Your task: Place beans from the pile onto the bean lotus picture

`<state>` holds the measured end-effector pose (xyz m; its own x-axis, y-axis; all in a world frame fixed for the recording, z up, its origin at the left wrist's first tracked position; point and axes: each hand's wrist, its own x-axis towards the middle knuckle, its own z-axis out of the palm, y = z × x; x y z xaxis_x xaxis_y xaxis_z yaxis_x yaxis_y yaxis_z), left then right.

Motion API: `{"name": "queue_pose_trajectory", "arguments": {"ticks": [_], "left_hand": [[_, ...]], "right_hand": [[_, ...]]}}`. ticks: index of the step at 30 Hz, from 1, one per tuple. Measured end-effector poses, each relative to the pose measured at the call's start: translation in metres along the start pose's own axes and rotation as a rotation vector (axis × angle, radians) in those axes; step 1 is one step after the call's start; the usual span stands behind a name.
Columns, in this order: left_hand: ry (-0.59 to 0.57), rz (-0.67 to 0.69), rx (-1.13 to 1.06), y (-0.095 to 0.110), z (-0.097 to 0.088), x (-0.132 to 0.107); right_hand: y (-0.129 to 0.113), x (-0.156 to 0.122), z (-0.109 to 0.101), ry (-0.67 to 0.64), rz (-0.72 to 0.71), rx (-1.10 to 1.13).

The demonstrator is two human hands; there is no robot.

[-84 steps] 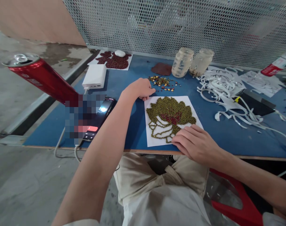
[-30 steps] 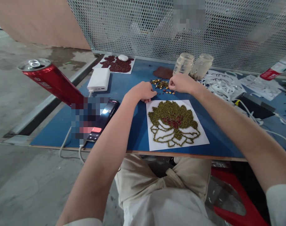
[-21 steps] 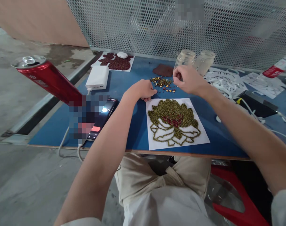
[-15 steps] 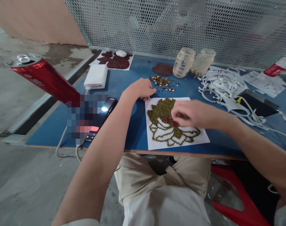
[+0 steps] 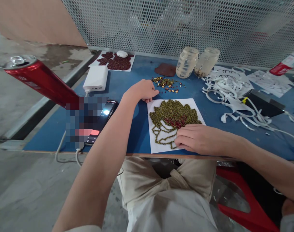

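Note:
A sheet of white paper (image 5: 156, 146) lies near the table's front edge. On it is a flower-like bean picture (image 5: 176, 108): green beans fill the upper part, dark red beans the centre, and green lines outline white petals below. My right hand (image 5: 191, 138) lies over the lower right petals and hides them, fingers bent down and held together; whatever is under the fingertips is hidden. My left hand (image 5: 147, 91) rests curled on the table at the paper's upper left corner. Just beyond it lies a loose pile of mixed beans (image 5: 165, 82).
Two clear jars (image 5: 187, 62) and a brown flat piece (image 5: 165, 69) stand behind. Cut paper strips (image 5: 221, 85) and a black box (image 5: 264, 103) lie right. Left are a red can (image 5: 40, 80), a white power bank (image 5: 96, 78), a phone (image 5: 104, 119) and another bean picture (image 5: 119, 62).
My right hand has come down from the red centre of the picture toward its lower right petals, uncovering the centre. My left hand has stayed at the paper's corner.

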<state>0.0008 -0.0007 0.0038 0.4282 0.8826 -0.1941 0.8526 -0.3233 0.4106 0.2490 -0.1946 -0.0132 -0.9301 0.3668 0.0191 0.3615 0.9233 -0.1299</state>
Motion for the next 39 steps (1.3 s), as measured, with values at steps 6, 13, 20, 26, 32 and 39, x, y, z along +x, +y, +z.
{"name": "queue_pose_trajectory", "arguments": {"ticks": [6, 13, 20, 26, 32, 39], "left_hand": [[-0.004, 0.013, 0.02, 0.001, 0.0, 0.0], [-0.004, 0.018, 0.036, 0.001, -0.001, -0.001], [-0.016, 0.003, 0.047, 0.003, -0.001, -0.002], [-0.013, 0.01, 0.013, 0.0, 0.0, 0.0], [-0.01, -0.002, -0.003, 0.0, 0.0, -0.001], [-0.012, 0.012, -0.02, -0.006, 0.002, 0.005]], "right_hand": [[-0.005, 0.006, -0.009, -0.017, 0.032, 0.059], [-0.001, 0.007, -0.023, 0.071, 0.26, 0.418], [-0.005, 0.007, -0.012, 0.063, 0.423, 0.534], [-0.004, 0.015, -0.011, 0.124, 0.446, 0.49], [-0.001, 0.019, -0.016, 0.138, 0.411, 0.517], [0.032, 0.013, -0.035, 0.667, 0.685, 0.311]]}}
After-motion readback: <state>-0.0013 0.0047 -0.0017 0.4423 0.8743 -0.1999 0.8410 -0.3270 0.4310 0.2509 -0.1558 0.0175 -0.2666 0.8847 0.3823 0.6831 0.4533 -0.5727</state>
